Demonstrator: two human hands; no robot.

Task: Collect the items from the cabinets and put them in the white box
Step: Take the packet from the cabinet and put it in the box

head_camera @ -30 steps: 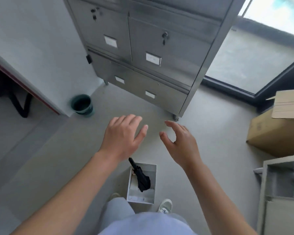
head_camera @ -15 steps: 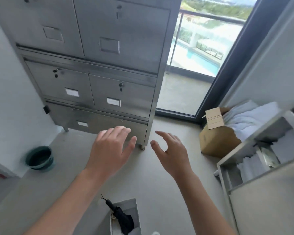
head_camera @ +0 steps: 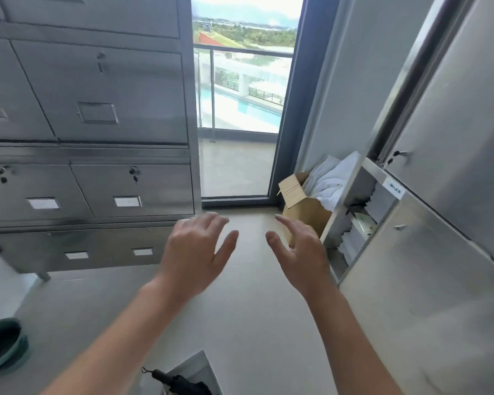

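My left hand (head_camera: 196, 253) and my right hand (head_camera: 300, 250) hover side by side over the floor, fingers spread and holding nothing. The white box (head_camera: 204, 366) sits on the floor at the bottom edge, below my arms, with a folded black umbrella (head_camera: 180, 384) lying in it. A steel cabinet (head_camera: 97, 124) with closed drawers stands at the left. A second steel cabinet (head_camera: 428, 223) at the right has an open compartment (head_camera: 360, 220) with white folded items and papers inside, just right of my right hand.
A cardboard box (head_camera: 303, 206) holding white cloth stands on the floor between the glass balcony door (head_camera: 240, 124) and the right cabinet. A dark green bucket (head_camera: 2, 344) sits at the lower left. Bare grey floor (head_camera: 254, 323) lies between the cabinets.
The view has swung up and to the right, bringing the right cabinet's open compartment into view. The white box has slid to the bottom edge. Both hands stay spread and hold nothing.
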